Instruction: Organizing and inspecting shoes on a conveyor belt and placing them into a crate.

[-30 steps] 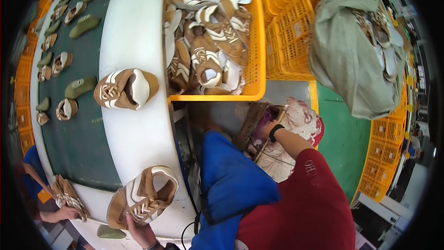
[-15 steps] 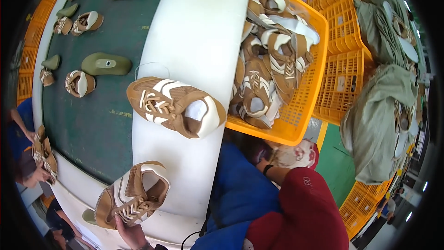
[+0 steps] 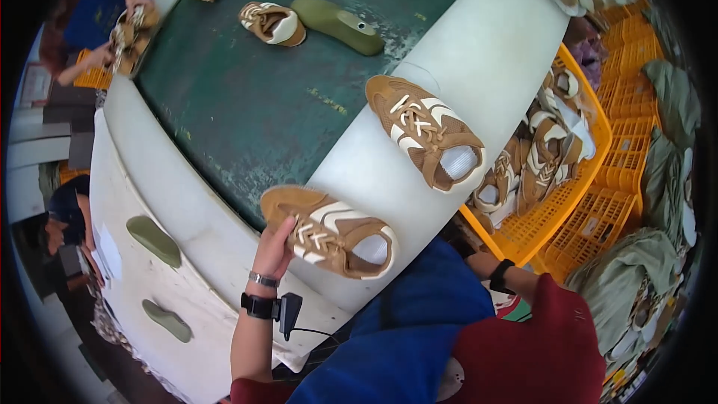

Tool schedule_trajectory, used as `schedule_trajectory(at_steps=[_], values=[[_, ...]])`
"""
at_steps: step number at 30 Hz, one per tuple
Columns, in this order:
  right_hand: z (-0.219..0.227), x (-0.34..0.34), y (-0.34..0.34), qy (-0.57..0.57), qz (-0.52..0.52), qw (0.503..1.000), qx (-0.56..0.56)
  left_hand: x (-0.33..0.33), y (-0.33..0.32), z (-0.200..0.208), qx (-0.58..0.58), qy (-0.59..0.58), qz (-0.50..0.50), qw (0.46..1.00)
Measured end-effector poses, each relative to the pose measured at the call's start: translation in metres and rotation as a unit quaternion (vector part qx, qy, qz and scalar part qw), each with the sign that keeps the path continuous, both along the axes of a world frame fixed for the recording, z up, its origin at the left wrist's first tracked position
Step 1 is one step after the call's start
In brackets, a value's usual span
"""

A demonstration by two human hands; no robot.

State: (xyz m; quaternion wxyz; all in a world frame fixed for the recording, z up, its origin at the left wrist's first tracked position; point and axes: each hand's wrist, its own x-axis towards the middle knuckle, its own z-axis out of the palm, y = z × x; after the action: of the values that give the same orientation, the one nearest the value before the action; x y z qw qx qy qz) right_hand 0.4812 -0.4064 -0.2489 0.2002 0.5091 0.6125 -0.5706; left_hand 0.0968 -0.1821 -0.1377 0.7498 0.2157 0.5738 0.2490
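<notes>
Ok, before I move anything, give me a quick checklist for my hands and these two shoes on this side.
1. Left hand on the near shoe: ok, fingers at its side, toward the toe.
2. Shoe lifted off the white ledge: cannot tell.
3. Far shoe apart from the near shoe: ok, a gap shows.
4. Both shoes laced: ok.
5. Right hand empty: cannot tell, mostly hidden.

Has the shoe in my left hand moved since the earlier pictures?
Yes. Against the resting shoe on the white ledge, the held shoe in your left hand has come closer and turned nearer to parallel.
</notes>
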Motion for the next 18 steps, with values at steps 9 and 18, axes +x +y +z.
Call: schedule_trajectory(at_steps=[9,18], values=[[0.161,0.016,0.157,0.007,-0.143,0.833,0.535,0.046,-0.049,0.004,0.169,0.199,-0.073,0.962],[0.157,-0.013,0.147,-0.015,-0.061,0.752,0.656,0.103,-0.077,-0.031,0.324,0.454,-0.106,0.823]])
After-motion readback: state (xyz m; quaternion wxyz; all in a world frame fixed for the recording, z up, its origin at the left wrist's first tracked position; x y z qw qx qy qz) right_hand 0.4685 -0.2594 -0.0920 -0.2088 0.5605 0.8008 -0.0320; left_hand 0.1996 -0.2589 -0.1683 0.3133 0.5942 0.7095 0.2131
